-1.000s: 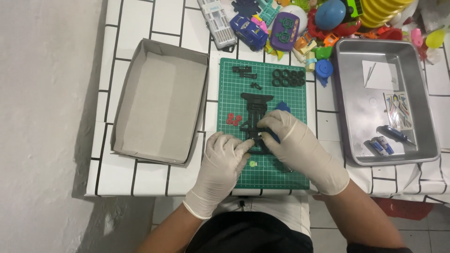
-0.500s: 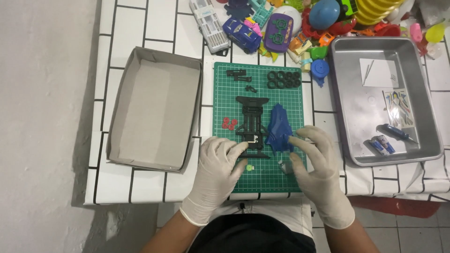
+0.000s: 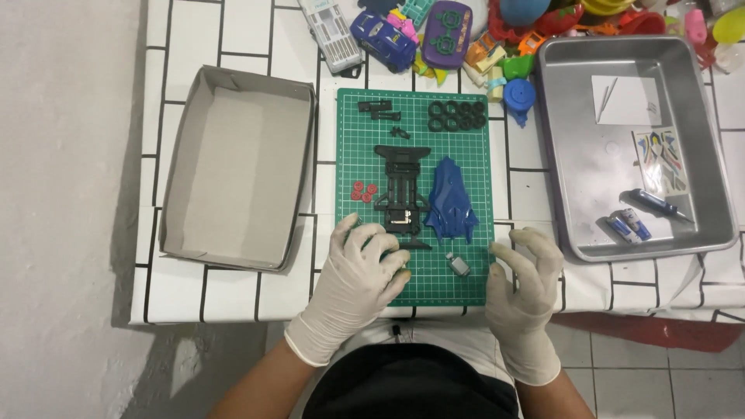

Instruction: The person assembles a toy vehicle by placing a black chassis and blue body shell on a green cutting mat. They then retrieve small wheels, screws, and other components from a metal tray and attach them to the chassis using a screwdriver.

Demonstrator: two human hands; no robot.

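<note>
A green cutting mat (image 3: 466,295) lies on the tiled table. On it sit a black toy-car chassis (image 3: 401,194), a blue car body shell (image 3: 451,202) to its right, black tyres (image 3: 456,115), small red gears (image 3: 362,191), small black parts (image 3: 380,111) and a small grey motor (image 3: 458,264). My left hand (image 3: 362,268), in a white glove, rests on the mat's near left part, its fingers at the chassis's near end. My right hand (image 3: 524,271), also gloved, hovers at the mat's right edge, fingers spread and holding nothing.
A grey cardboard box (image 3: 237,167) stands left of the mat. A metal tray (image 3: 714,178) at the right holds a sticker sheet, paper, a screwdriver and batteries. Colourful toys (image 3: 434,27) crowd the back. The table's front edge runs just below my hands.
My right hand has let go of the blue body shell, which now lies beside the chassis, and has drawn back to the right. The left hand has stayed at the chassis's near end.
</note>
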